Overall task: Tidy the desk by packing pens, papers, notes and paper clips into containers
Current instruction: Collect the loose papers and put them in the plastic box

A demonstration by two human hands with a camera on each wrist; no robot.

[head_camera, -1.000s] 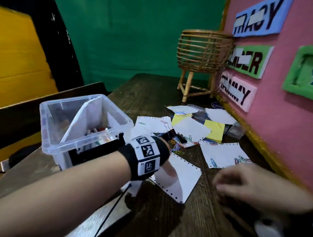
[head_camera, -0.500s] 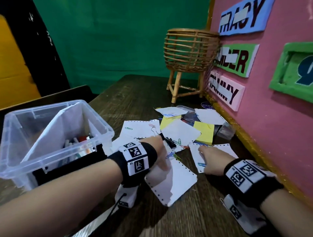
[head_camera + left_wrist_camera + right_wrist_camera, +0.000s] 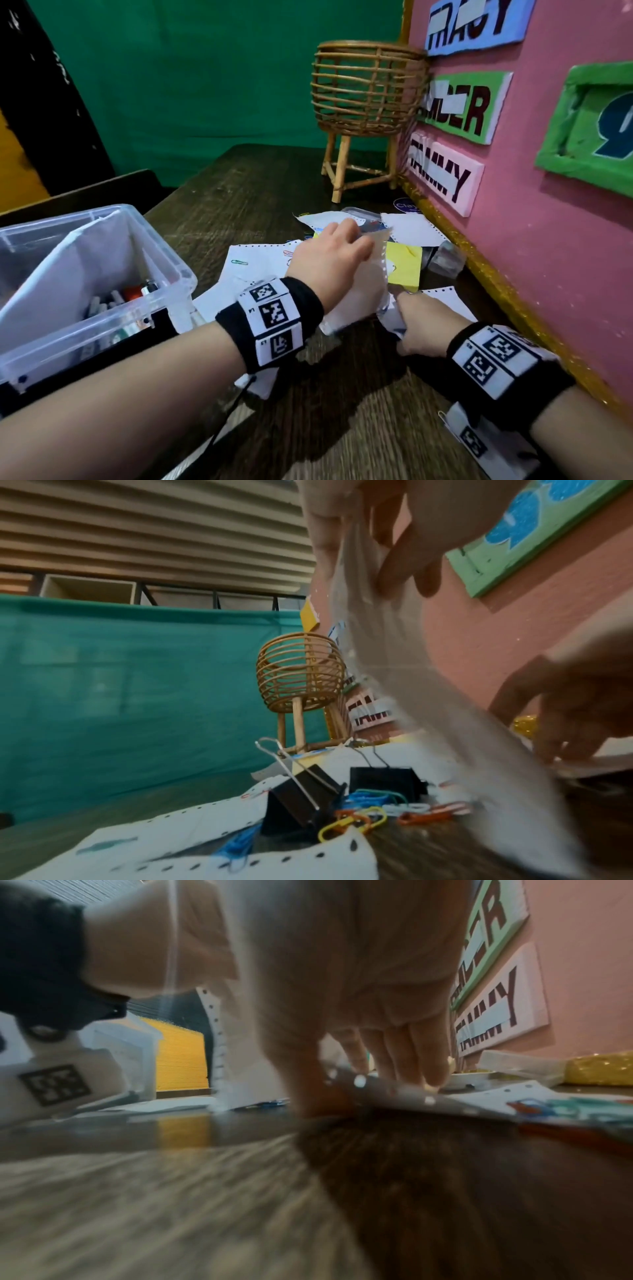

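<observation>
My left hand (image 3: 342,253) pinches a white perforated sheet (image 3: 371,284) and holds it lifted and tilted over the paper pile; the left wrist view shows my fingers (image 3: 394,550) on its top edge. My right hand (image 3: 421,318) pinches the near corner of another white sheet (image 3: 448,303) on the desk, with fingers (image 3: 411,1066) on top and the thumb below. Two black binder clips (image 3: 301,791) and coloured paper clips (image 3: 359,815) lie under the lifted sheet. Yellow notes (image 3: 404,270) lie just beyond. A clear plastic box (image 3: 171,270) at the left holds paper and pens (image 3: 113,301).
A wicker basket on legs (image 3: 366,89) stands at the back by the pink board (image 3: 548,240), which borders the desk's right side. A small clear container (image 3: 445,262) lies against the board. More white sheets and a green paper clip (image 3: 239,262) lie mid-desk.
My left hand has moved forward and lifted a white sheet off the pile. My right hand came in from the right and took hold of the nearer sheet's corner.
</observation>
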